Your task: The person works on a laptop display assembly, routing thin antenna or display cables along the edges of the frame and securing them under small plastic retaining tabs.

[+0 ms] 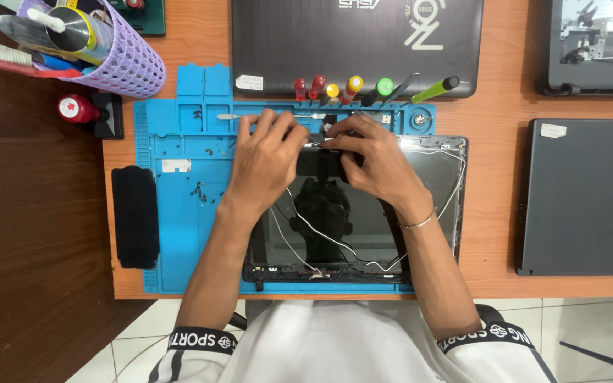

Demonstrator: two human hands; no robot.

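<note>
A bare laptop lid shell with loose white and black wires lies on a blue work mat. My left hand and my right hand meet at the shell's top edge. Both pinch a small black part there, fingers curled around it. A thin bracelet circles my right wrist. What lies under my fingers is hidden.
Several screwdrivers with coloured handles lie along the mat's top edge, with small screws in the mat's trays. Closed laptops sit at the top and right. A purple basket of tools stands top left, a black pad at left.
</note>
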